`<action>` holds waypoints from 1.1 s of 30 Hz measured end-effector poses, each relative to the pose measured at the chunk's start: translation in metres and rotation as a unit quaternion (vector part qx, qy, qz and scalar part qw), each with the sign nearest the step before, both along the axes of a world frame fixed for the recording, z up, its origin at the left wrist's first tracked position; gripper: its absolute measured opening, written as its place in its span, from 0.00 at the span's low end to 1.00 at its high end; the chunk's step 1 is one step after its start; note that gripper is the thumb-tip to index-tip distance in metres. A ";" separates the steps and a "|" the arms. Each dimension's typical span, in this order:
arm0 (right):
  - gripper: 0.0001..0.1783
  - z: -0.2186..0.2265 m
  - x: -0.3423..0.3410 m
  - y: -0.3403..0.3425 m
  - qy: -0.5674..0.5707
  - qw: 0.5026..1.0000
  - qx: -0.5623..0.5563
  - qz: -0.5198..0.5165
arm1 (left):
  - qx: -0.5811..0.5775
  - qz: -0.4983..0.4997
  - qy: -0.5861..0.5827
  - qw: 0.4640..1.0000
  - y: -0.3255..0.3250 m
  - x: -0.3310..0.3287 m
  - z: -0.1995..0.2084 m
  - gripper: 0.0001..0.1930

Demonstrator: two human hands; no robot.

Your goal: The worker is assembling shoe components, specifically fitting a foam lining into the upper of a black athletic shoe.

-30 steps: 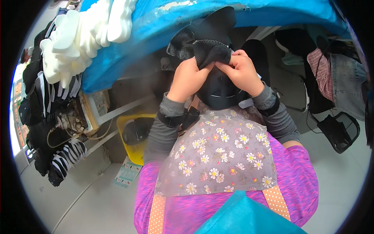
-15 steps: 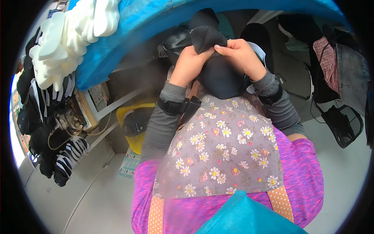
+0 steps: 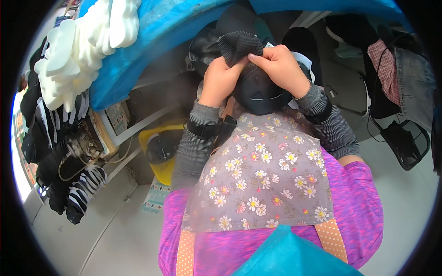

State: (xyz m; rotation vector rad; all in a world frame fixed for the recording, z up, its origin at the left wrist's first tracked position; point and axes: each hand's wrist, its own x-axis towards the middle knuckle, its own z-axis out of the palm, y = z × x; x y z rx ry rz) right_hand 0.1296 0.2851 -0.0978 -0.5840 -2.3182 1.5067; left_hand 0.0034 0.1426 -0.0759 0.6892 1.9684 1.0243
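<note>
Both hands meet above my lap, each pinching the edge of a black mesh fabric piece [image 3: 240, 47] that looks like part of a shoe upper. My left hand [image 3: 218, 81] is closed on its left side, thumb along the edge. My right hand [image 3: 282, 70] grips the right side, thumb and fingertips pressed together. Beneath them, a rounded black piece [image 3: 261, 94] with two thin pale curved lines rests over my lap; I cannot tell whether it joins the mesh. A small white label [image 3: 269, 45] shows beside the right fingers.
A blue-covered worktop [image 3: 152, 46] curves across the front, with stacked white foam pads [image 3: 69, 60] at its left. Black-and-white shoe uppers [image 3: 87, 186] hang below. A yellow basket [image 3: 161, 172] holds dark pieces. A black strapped item [image 3: 405, 145] and clothing [image 3: 412, 83] are at right.
The mesh has shifted slightly left, still pinched by both hands. The rounded black piece below has turned, bringing its pale curved lines and the white label into view.
</note>
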 end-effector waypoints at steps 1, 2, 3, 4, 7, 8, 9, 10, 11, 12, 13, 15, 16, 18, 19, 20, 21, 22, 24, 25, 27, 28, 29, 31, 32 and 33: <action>0.21 0.000 0.000 0.001 -0.020 1.000 -0.023 -0.004 | 0.044 0.009 -0.045 0.998 0.001 0.000 -0.005 0.14; 0.21 0.000 0.000 -0.001 -0.021 0.999 -0.024 -0.003 | 0.089 0.020 -0.090 0.992 0.001 0.002 -0.011 0.13; 0.21 0.001 0.001 -0.003 -0.023 0.999 -0.041 -0.010 | 0.088 0.022 -0.090 0.992 0.000 0.004 -0.016 0.13; 0.22 0.002 0.002 -0.004 -0.024 0.998 -0.057 -0.016 | 0.104 0.035 -0.089 0.990 -0.001 0.007 -0.022 0.13; 0.22 0.001 0.002 -0.006 -0.032 0.998 -0.056 -0.016 | 0.120 0.043 -0.099 0.987 -0.003 0.005 -0.030 0.15; 0.22 0.000 0.002 -0.005 -0.027 0.998 -0.052 -0.016 | 0.119 0.038 -0.115 0.986 -0.002 0.004 -0.029 0.17; 0.22 -0.001 0.003 -0.006 -0.029 0.997 -0.069 -0.020 | 0.123 0.037 -0.110 0.986 -0.003 0.004 -0.027 0.17; 0.22 -0.002 0.004 -0.006 -0.030 0.996 -0.084 -0.024 | 0.095 0.032 -0.071 0.992 -0.005 0.005 -0.024 0.17; 0.22 -0.003 0.004 -0.005 -0.026 0.996 -0.080 -0.025 | 0.069 0.025 -0.034 0.997 -0.006 0.007 -0.021 0.17; 0.22 -0.004 0.004 -0.003 0.000 0.999 -0.036 -0.007 | 0.068 0.034 -0.010 0.997 -0.006 0.009 -0.018 0.17; 0.22 -0.005 0.005 -0.002 0.026 1.000 0.009 0.009 | 0.072 0.031 -0.007 0.997 -0.007 0.011 -0.014 0.17; 0.24 -0.005 0.003 -0.012 0.086 0.990 0.103 -0.037 | 0.072 0.035 0.045 0.996 -0.008 0.011 -0.007 0.16; 0.23 -0.004 0.001 -0.010 0.081 0.990 0.107 -0.036 | 0.072 0.032 0.044 0.996 -0.005 0.009 -0.008 0.16; 0.23 -0.001 0.001 -0.011 0.072 0.991 0.105 -0.031 | 0.118 0.018 0.062 0.991 -0.007 0.007 -0.013 0.12; 0.23 0.001 0.001 -0.010 0.074 0.991 0.103 -0.032 | 0.114 0.018 0.059 0.992 -0.008 0.006 -0.015 0.12; 0.22 0.001 -0.001 -0.008 0.077 0.991 0.102 -0.033 | 0.111 0.011 0.024 0.993 -0.007 0.004 -0.017 0.12; 0.22 0.000 -0.001 -0.007 0.074 0.992 0.099 -0.032 | 0.107 0.004 -0.011 0.994 -0.006 0.002 -0.020 0.13; 0.22 -0.002 0.000 -0.006 0.046 0.998 0.045 -0.023 | 0.104 0.005 -0.013 0.994 -0.004 0.001 -0.023 0.13; 0.21 -0.001 0.002 -0.006 0.015 1.000 -0.012 -0.016 | 0.150 0.030 -0.047 0.987 -0.002 0.003 -0.028 0.13; 0.22 0.000 0.001 -0.007 0.029 0.999 -0.033 -0.011 | 0.148 0.031 -0.048 0.987 -0.004 0.005 -0.031 0.13; 0.22 -0.001 -0.004 -0.004 0.049 0.998 -0.050 -0.008 | 0.137 0.044 -0.067 0.987 -0.005 0.002 -0.034 0.13; 0.21 -0.007 -0.003 -0.004 0.034 0.999 -0.037 0.002 | 0.139 0.044 -0.063 0.987 -0.005 0.004 -0.035 0.13; 0.21 -0.011 -0.002 -0.004 0.021 0.999 -0.023 0.011 | 0.144 0.056 -0.038 0.987 -0.005 0.008 -0.033 0.13; 0.20 -0.013 0.002 -0.005 0.050 0.998 0.024 0.012 | 0.151 0.067 -0.008 0.986 -0.008 0.013 -0.029 0.13; 0.19 -0.014 0.004 -0.006 0.072 0.995 0.069 0.010 | 0.153 0.063 -0.002 0.986 -0.008 0.013 -0.024 0.13; 0.19 -0.014 0.006 -0.005 0.076 0.995 0.071 0.008 | 0.154 0.059 0.003 0.986 -0.008 0.015 -0.018 0.13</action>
